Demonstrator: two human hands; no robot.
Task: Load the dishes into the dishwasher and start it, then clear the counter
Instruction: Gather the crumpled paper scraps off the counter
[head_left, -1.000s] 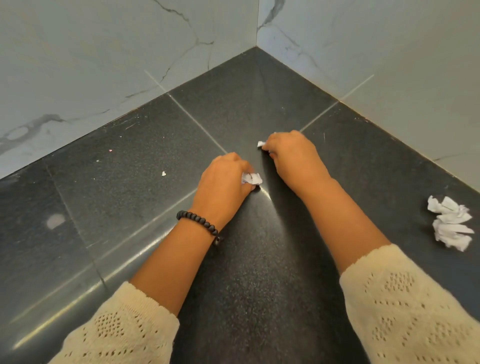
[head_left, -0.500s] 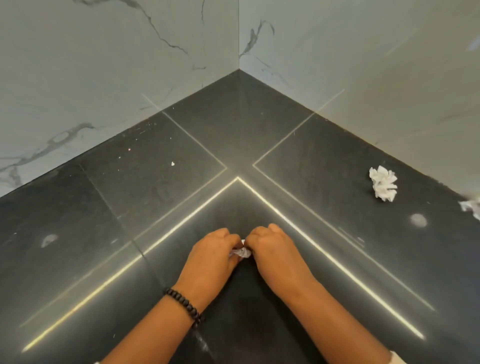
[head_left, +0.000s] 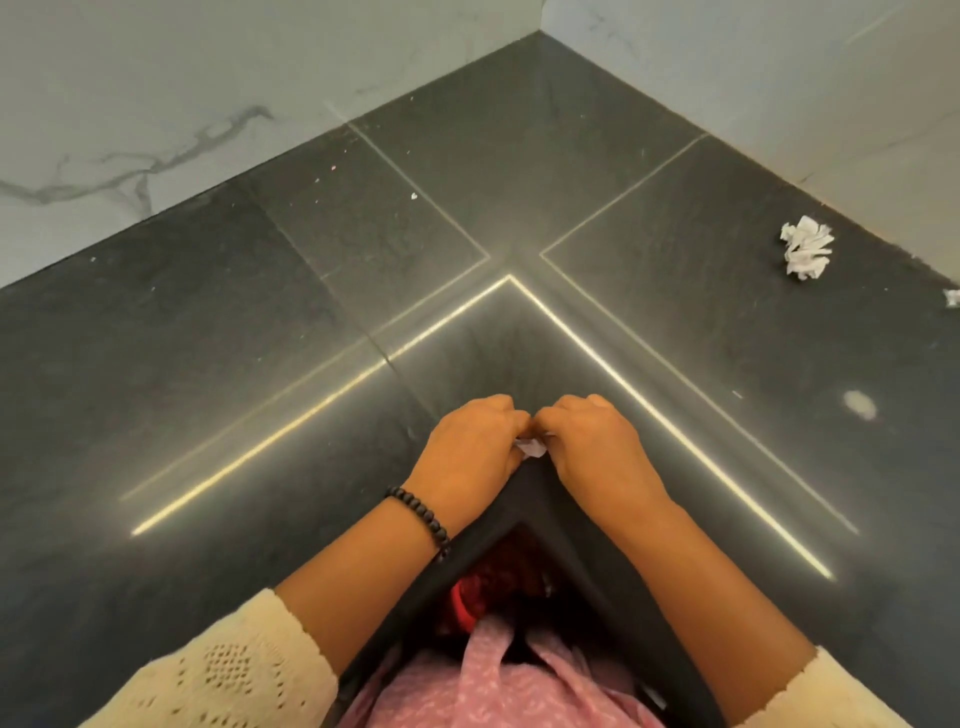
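Small white paper scraps (head_left: 531, 446) show between my two hands at the inner corner of the dark stone counter (head_left: 260, 364). My left hand (head_left: 470, 454), with a black bead bracelet on its wrist, has its fingers curled round the scraps. My right hand (head_left: 597, 447) meets it knuckle to knuckle, fingers curled on the same scraps. A crumpled white paper ball (head_left: 806, 248) lies on the counter at the far right, near the wall. Another white scrap (head_left: 952, 297) sits at the right edge of the view.
Marble walls (head_left: 156, 104) close the counter's far corner. Tiny white specks (head_left: 414, 196) dot the left slab. Below the counter's edge, between my arms, a dark opening (head_left: 498, 587) shows something red and my pink clothing.
Both hands have drawn back from the counter's middle to its near inner corner and come together around the scraps. The view has tilted down, and the crumpled ball now lies farther off.
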